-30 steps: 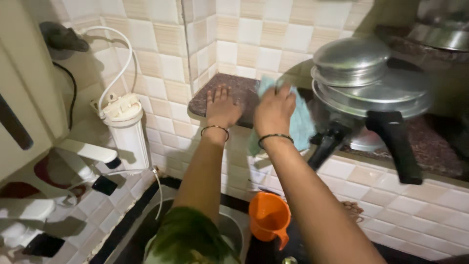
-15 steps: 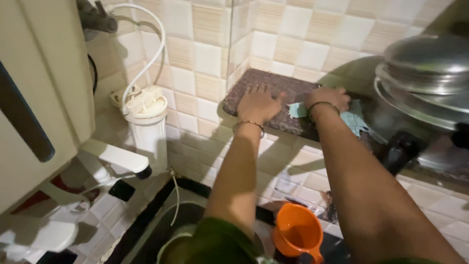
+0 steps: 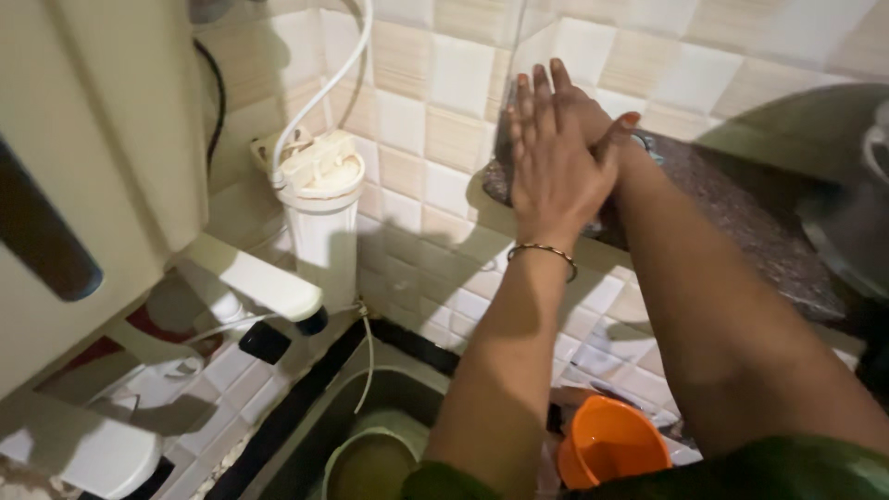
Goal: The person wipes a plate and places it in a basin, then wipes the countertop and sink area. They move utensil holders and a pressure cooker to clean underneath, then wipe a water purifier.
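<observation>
Two hands meet at the back corner of the bench (image 3: pixel 741 222), where the dark speckled stone runs into the tiled wall (image 3: pixel 463 83). Our left hand (image 3: pixel 554 157) lies flat and fully open, fingers together and pointing up toward the wall, palm down over the corner; its grip has hold of nothing that we can see. A thin bangle (image 3: pixel 542 252) circles that wrist. Our right hand (image 3: pixel 607 130) is mostly hidden beneath the left; only some knuckles and a thumb with a red nail show, touching the left hand's edge. We cannot tell how far the right grip is open, or whether it has anything in it. A small pale blue-grey bit shows just beside the right wrist, too little of it to name.

To the left, well apart from the hands, a white filter housing (image 3: pixel 321 208) hangs on the wall with a white hose (image 3: pixel 319 93) curving up from its top. A white tap (image 3: pixel 250 282) juts out below it. Beneath our arms lies the sink (image 3: pixel 389 398), with a steel pot (image 3: pixel 370 463) of murky water in it and an orange jug (image 3: pixel 607 454) just beside the pot. At the right edge a steel pan (image 3: pixel 857 231) sits on the bench.
</observation>
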